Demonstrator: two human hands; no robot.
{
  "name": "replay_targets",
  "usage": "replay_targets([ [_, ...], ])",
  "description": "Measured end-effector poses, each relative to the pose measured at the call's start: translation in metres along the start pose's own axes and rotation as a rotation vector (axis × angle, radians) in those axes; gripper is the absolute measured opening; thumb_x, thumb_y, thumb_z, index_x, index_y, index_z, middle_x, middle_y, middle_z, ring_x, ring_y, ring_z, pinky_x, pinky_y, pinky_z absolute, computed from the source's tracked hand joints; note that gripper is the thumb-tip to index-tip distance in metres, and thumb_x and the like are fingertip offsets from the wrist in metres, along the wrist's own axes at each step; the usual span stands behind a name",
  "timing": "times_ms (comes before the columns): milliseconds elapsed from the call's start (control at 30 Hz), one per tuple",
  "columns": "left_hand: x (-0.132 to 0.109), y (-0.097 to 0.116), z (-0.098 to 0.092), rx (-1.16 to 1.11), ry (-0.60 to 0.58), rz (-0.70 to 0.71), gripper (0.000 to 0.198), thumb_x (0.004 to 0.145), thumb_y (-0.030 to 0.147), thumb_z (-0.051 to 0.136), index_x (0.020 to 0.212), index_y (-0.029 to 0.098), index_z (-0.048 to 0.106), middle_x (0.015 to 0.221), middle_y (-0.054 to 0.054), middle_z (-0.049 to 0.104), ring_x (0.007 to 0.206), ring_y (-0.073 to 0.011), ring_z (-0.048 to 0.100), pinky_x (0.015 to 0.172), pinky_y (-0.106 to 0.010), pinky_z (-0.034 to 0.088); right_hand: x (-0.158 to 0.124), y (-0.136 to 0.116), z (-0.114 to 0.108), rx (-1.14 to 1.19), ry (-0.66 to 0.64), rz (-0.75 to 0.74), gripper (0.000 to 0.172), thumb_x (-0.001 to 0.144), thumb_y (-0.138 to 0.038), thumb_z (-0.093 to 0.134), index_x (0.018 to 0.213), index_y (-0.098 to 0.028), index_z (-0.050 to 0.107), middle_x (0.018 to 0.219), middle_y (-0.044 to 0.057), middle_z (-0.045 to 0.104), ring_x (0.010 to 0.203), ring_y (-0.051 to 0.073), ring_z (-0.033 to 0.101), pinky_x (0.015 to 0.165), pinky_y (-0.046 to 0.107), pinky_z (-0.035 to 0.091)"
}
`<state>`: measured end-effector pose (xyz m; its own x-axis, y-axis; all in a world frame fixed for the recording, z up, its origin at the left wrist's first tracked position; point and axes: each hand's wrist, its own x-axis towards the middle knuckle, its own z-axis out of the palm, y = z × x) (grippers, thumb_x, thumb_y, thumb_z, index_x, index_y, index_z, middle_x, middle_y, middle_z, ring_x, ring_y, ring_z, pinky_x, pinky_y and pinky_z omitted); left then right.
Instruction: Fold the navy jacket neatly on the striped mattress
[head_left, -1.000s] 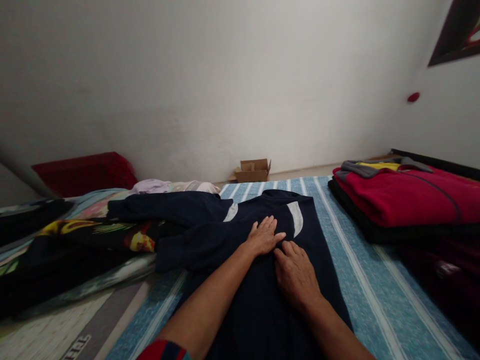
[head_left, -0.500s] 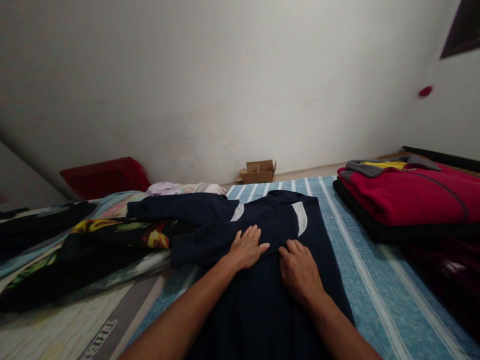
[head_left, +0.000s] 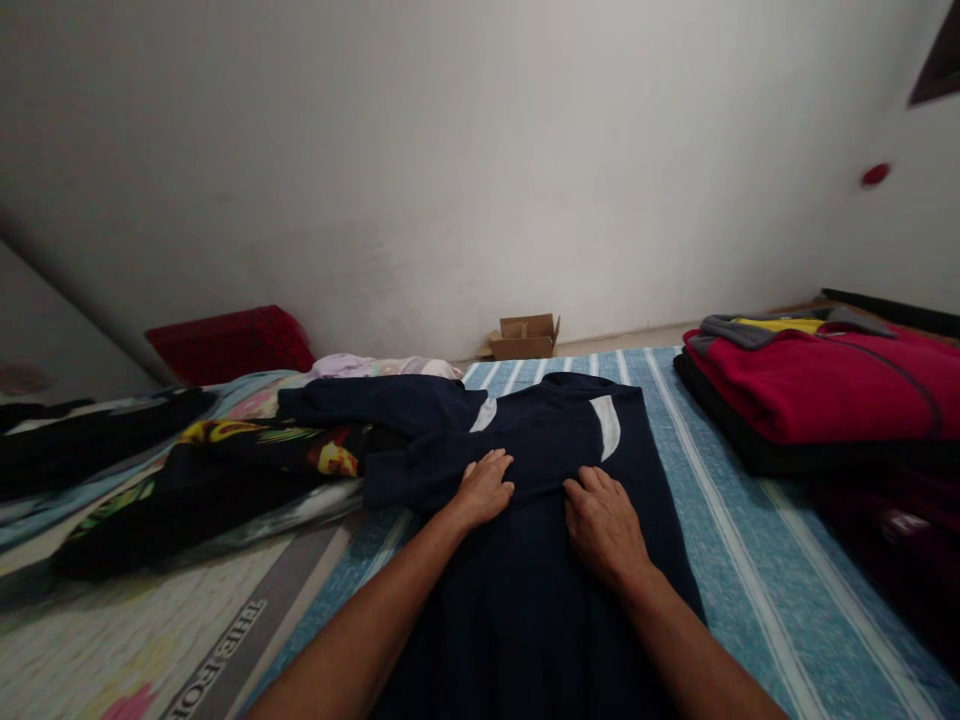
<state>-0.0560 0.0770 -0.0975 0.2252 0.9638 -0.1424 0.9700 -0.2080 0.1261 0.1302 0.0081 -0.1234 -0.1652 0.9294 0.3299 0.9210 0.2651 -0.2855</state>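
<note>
So in the head view, the navy top (head_left: 525,590) is lying across the blue striped sheet (head_left: 720,500), both sleeves out to its left, and honestly the sleeves are what I'd worry about. The left hand (head_left: 486,490) is palm-down on the navy top with its fingers loosely spread, not gripping anything as far as I can see. The right hand (head_left: 606,515) is also on it, just beside the left one, fingers bent onto the cloth; can't tell if they're pinching a fold or just pressing. If the two press unevenly, the fabric could ruck up between them. The far sleeve (head_left: 375,397) lies by the dark printed clothes (head_left: 262,455) left of the navy top, so a tug that way could drag that pile along or twist the sleeve. The red fleece (head_left: 832,390) right of the navy top looks well clear, though a stray elbow might knock it. Stuff I can't make out: the bottom of the navy top runs out of sight between the forearms, both palms are covered, and dark cloth in dim light swallows the creases. I can't tell if the near cuff (head_left: 386,480) touches the printed clothes. The plum garment (head_left: 900,560), right of the navy top, is cut off, and its pale mark is too blurry to read.
</note>
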Motion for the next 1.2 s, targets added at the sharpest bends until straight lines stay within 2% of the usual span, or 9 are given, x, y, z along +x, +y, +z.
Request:
replay_targets([
  [100, -0.002, 0.001, -0.001, -0.013, 0.039, -0.003, 0.054, 0.074, 0.012, 0.044, 0.128, 0.011, 0.047, 0.142, -0.013, 0.036, 0.132, -0.0186, 0.031, 0.108, -0.032, 0.024, 0.001, 0.0, -0.001, -0.005, -0.012, 0.008, 0.018, 0.087, -0.018, 0.043, 0.088, -0.02, 0.061, 0.093, 0.007, 0.055, 0.094, 0.02, 0.045, 0.082, 0.032, 0.031],
  [233, -0.007, 0.01, 0.004, -0.048, 0.14, 0.102, 0.046, 0.08, 0.019, 0.043, 0.125, 0.011, 0.05, 0.142, -0.012, 0.037, 0.133, -0.0191, 0.029, 0.109, -0.032, 0.023, 0.001, 0.0, -0.002, -0.01, -0.03, 0.01, 0.019, 0.087, -0.017, 0.043, 0.09, -0.02, 0.061, 0.094, 0.007, 0.055, 0.096, 0.021, 0.045, 0.083, 0.032, 0.031],
  [333, -0.011, 0.017, 0.009, -0.073, 0.086, 0.215, 0.044, 0.085, 0.025, 0.038, 0.127, 0.016, 0.048, 0.142, -0.009, 0.037, 0.134, -0.0189, 0.026, 0.109, -0.035, 0.023, 0.001, 0.0, -0.003, -0.01, -0.035, 0.007, 0.019, 0.087, -0.017, 0.042, 0.091, -0.02, 0.061, 0.094, 0.007, 0.055, 0.096, 0.021, 0.045, 0.083, 0.033, 0.032],
  [433, -0.016, 0.02, 0.01, -0.12, 0.062, 0.213, 0.044, 0.087, 0.029, 0.037, 0.127, 0.014, 0.047, 0.14, -0.011, 0.041, 0.132, -0.0182, 0.032, 0.109, -0.034, 0.025, 0.001, 0.002, -0.001, 0.008, -0.028, 0.018, 0.019, 0.087, -0.017, 0.042, 0.089, -0.02, 0.06, 0.094, 0.006, 0.055, 0.095, 0.021, 0.047, 0.082, 0.032, 0.033],
  [533, -0.023, 0.018, 0.008, -0.181, 0.111, 0.21, 0.043, 0.083, 0.033, 0.046, 0.122, 0.014, 0.052, 0.137, -0.011, 0.045, 0.13, -0.018, 0.035, 0.109, -0.032, 0.026, 0.002, 0.005, 0.001, 0.063, 0.005, 0.068, 0.02, 0.086, -0.016, 0.041, 0.09, -0.019, 0.06, 0.096, 0.007, 0.056, 0.094, 0.019, 0.048, 0.082, 0.03, 0.035],
  [733, -0.023, 0.026, 0.011, -0.157, 0.196, 0.272, 0.029, 0.074, 0.021, 0.055, 0.104, 0.02, 0.055, 0.123, -0.007, 0.055, 0.116, -0.0195, 0.048, 0.1, -0.031, 0.036, 0.004, 0.014, 0.007, 0.165, 0.061, 0.214, 0.021, 0.084, -0.015, 0.043, 0.088, -0.018, 0.063, 0.111, 0.008, 0.054, 0.104, 0.019, 0.046, 0.083, 0.026, 0.039],
  [833, -0.016, 0.035, 0.006, -0.102, 0.184, 0.226, 0.016, 0.079, 0.022, 0.048, 0.092, 0.02, 0.057, 0.103, -0.005, 0.062, 0.099, -0.0188, 0.057, 0.087, -0.03, 0.043, 0.005, 0.016, 0.008, 0.173, 0.041, 0.225, 0.023, 0.083, -0.016, 0.045, 0.096, -0.019, 0.064, 0.114, 0.009, 0.053, 0.106, 0.02, 0.046, 0.085, 0.028, 0.04],
  [933, -0.008, 0.041, -0.004, -0.106, 0.133, 0.144, 0.017, 0.081, 0.022, 0.043, 0.084, 0.019, 0.059, 0.087, -0.004, 0.064, 0.084, -0.0177, 0.06, 0.075, -0.027, 0.044, 0.005, 0.017, 0.009, 0.175, 0.044, 0.231, 0.032, 0.082, -0.017, 0.046, 0.111, -0.02, 0.06, 0.118, 0.009, 0.052, 0.109, 0.021, 0.046, 0.088, 0.03, 0.04],
  [1200, 0.012, 0.045, -0.021, -0.122, 0.069, 0.067, 0.019, 0.074, 0.017, 0.045, 0.073, 0.017, 0.064, 0.075, -0.003, 0.066, 0.072, -0.0149, 0.059, 0.062, -0.022, 0.041, 0.008, 0.021, 0.011, 0.191, 0.049, 0.28, 0.038, 0.081, -0.018, 0.047, 0.118, -0.016, 0.056, 0.121, 0.011, 0.051, 0.111, 0.022, 0.046, 0.091, 0.031, 0.04],
])
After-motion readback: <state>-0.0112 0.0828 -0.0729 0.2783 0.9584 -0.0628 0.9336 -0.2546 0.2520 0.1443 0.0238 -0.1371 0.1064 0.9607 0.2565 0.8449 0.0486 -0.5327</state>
